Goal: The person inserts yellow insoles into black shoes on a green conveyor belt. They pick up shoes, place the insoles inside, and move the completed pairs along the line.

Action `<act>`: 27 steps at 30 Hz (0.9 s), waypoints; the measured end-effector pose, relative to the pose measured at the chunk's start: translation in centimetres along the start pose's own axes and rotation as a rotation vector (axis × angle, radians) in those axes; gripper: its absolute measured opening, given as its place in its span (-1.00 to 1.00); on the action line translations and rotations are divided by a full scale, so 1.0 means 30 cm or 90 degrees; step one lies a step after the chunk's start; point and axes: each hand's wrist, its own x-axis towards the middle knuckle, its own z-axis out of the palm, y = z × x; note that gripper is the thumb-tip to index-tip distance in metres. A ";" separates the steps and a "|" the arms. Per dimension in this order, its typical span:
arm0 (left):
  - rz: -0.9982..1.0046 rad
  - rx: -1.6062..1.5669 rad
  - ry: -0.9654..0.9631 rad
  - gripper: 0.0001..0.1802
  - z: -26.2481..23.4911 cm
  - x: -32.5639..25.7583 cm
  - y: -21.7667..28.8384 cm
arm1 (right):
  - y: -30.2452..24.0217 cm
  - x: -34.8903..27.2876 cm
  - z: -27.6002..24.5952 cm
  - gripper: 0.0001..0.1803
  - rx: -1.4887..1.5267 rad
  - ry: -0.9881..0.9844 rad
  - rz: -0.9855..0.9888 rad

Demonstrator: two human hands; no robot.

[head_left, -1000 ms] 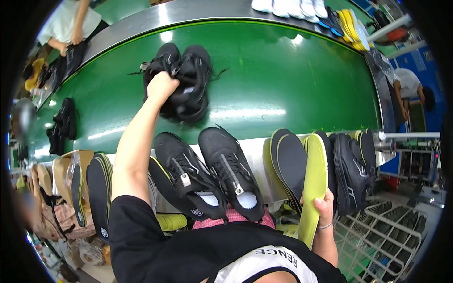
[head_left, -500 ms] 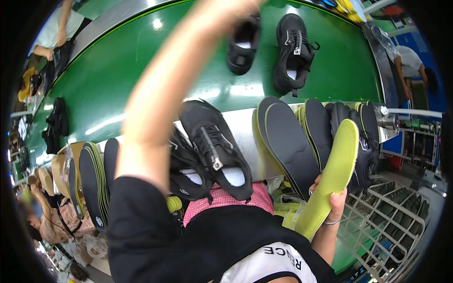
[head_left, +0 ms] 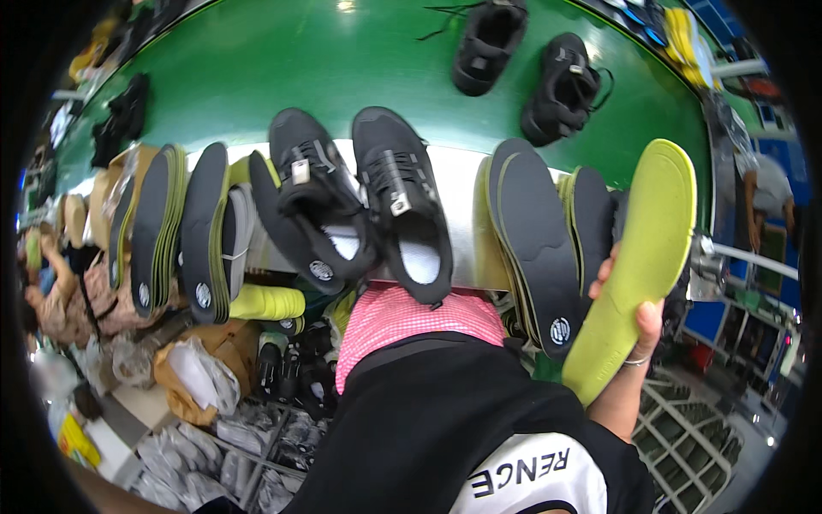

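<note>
Green conveyor belt (head_left: pixel 282 60) is carrying black shoes. Right hand (head_left: pixel 634 321) fingers are clasping a yellow-green foam insole (head_left: pixel 638 257); left hand unseen. Loose grip risks dropping it.

Left hand out of view.

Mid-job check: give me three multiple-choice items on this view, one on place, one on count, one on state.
1. Where is the yellow-green insole?
A. on the green belt
B. in the right hand
C. inside a shoe

2. How many black shoes lie far out on the belt, upper right?
A. two
B. four
C. none

3. The two near shoes at the belt's edge are:
A. boxed
B. held
C. lying loose, openings toward the camera

Answers: 1 B, the right hand grips its lower end. 2 A, a pair lies there. 3 C, the near shoes rest untouched.
</note>
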 end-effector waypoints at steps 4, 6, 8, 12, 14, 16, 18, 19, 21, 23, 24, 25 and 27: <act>0.047 0.021 -0.003 -0.42 -0.023 -0.096 0.112 | -0.006 0.007 0.015 -0.18 -0.022 -0.090 -0.005; 0.063 0.030 -0.003 -0.40 -0.037 -0.123 0.160 | -0.010 0.013 0.014 -0.21 -0.073 -0.153 0.013; 0.080 0.035 -0.001 -0.38 -0.046 -0.146 0.193 | 0.001 0.023 0.005 -0.36 -0.136 -0.206 0.031; 0.104 0.023 0.016 -0.34 -0.045 -0.182 0.242 | 0.004 0.036 0.043 -0.59 -0.207 -0.294 0.023; 0.142 -0.034 0.050 -0.32 -0.011 -0.152 0.204 | 0.002 0.027 0.057 -0.67 -0.216 -0.271 0.015; 0.079 -0.077 0.116 -0.30 0.013 -0.203 0.204 | 0.020 0.024 0.081 -0.72 -0.194 -0.307 0.093; -0.004 -0.179 0.204 -0.27 0.113 -0.233 0.141 | 0.051 0.027 0.087 -0.78 -0.215 -0.380 0.113; -0.026 -0.250 0.225 -0.26 0.212 -0.209 0.087 | 0.052 0.012 0.078 -0.80 -0.215 -0.364 0.169; -0.095 -0.243 0.159 -0.24 0.410 -0.201 0.031 | 0.041 0.007 0.100 -0.82 -0.244 -0.438 0.243; -0.078 0.004 0.031 -0.35 0.611 -0.206 -0.004 | 0.047 0.018 0.111 -0.81 -0.273 -0.472 0.298; -0.070 0.006 -0.014 -0.43 0.685 -0.207 -0.033 | 0.037 0.022 0.116 -0.81 -0.289 -0.476 0.324; -0.058 0.006 -0.062 -0.52 0.741 -0.199 -0.056 | 0.035 0.021 0.118 -0.80 -0.301 -0.476 0.350; -0.118 -0.111 -0.041 -0.66 0.771 -0.178 -0.063 | 0.044 0.028 0.154 -0.72 -0.361 -0.456 0.353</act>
